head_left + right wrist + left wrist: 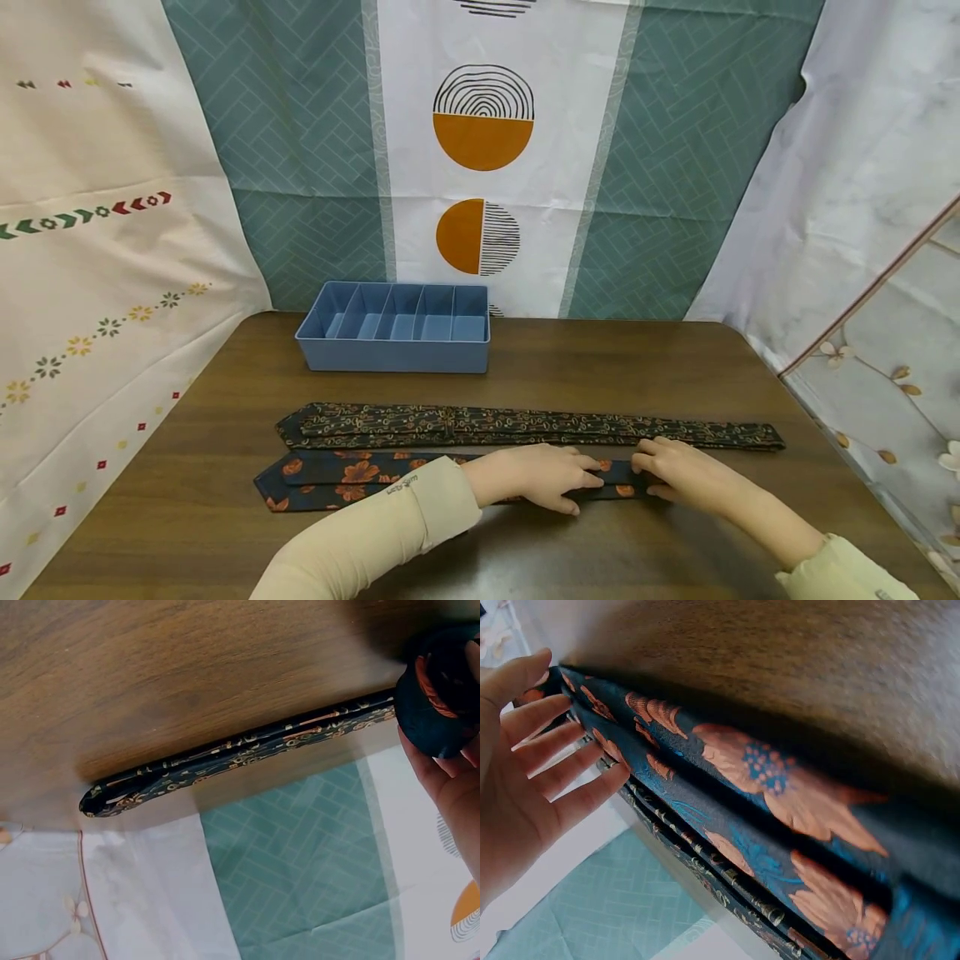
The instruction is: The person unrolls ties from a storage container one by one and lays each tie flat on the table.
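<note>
A dark navy necktie with orange flowers (360, 473) lies lengthwise across the table, folded in layers. At its right end my right hand (682, 477) grips the tie, and the right wrist view shows that end bent into a rounded loop (420, 720) against the fingers. My left hand (542, 477) rests on the same tie a little further left, fingers spread and fairly straight (544, 754). Just behind lies a second necktie, black with a small gold pattern (405, 423), parallel to the first and stretched out flat.
A blue organizer box (397, 357) with several open compartments stands at the back left of the wooden table (600, 358). Patterned cloths (307, 150) hang behind the table and along both sides.
</note>
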The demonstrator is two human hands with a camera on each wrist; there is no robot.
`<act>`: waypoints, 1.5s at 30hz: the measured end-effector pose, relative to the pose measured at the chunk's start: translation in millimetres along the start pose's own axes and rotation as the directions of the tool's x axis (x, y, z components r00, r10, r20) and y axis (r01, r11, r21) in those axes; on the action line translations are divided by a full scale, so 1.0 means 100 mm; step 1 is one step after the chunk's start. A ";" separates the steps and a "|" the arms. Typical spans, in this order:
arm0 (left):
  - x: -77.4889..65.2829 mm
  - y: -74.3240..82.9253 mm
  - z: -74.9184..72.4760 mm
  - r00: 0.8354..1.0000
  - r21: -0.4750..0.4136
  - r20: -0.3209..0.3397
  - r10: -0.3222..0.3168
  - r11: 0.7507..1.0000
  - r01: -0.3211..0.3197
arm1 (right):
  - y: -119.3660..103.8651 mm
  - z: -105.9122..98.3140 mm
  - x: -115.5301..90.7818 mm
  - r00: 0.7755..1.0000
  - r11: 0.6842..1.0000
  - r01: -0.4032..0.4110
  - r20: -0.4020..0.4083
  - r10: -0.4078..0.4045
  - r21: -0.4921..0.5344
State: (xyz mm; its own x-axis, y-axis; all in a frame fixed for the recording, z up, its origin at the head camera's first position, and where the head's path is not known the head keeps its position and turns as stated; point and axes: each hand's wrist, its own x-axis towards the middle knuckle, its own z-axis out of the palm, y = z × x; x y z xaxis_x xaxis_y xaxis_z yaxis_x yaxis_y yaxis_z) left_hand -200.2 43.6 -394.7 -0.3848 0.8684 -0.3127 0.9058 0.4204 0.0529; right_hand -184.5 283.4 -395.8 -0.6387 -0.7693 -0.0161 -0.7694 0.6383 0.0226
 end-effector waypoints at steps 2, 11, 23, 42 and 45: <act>0.03 0.00 0.01 1.000 -0.004 -0.011 0.002 1.000 -0.002 | 0.00 0.00 -0.01 1.000 1.000 -0.007 -0.006 0.007 0.002; 0.07 0.01 0.04 0.999 0.034 -0.045 0.029 0.999 -0.027 | 0.02 -0.01 -0.03 0.998 1.000 0.007 -0.059 -0.009 -0.024; 0.06 0.04 0.06 0.999 0.050 -0.036 0.019 0.999 -0.017 | 0.07 0.06 -0.07 0.996 0.999 0.028 -0.079 -0.029 -0.024; 0.08 -0.01 0.10 0.998 0.091 -0.042 0.046 0.995 -0.042 | 0.19 0.05 -0.19 0.994 0.997 0.069 -0.081 -0.070 -0.017; 0.08 -0.01 0.11 0.998 0.085 -0.041 0.043 0.996 -0.039 | 0.21 0.06 -0.21 0.991 0.997 0.080 -0.105 -0.081 -0.016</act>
State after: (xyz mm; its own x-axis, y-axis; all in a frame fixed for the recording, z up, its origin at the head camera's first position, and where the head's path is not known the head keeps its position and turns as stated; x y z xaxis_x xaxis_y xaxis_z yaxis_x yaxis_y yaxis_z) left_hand -202.2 47.0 -407.3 -0.3524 0.8958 -0.2707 0.9320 0.3620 -0.0155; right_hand -187.1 312.8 -400.6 -0.5697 -0.8173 0.0867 -0.8180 0.5741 0.0369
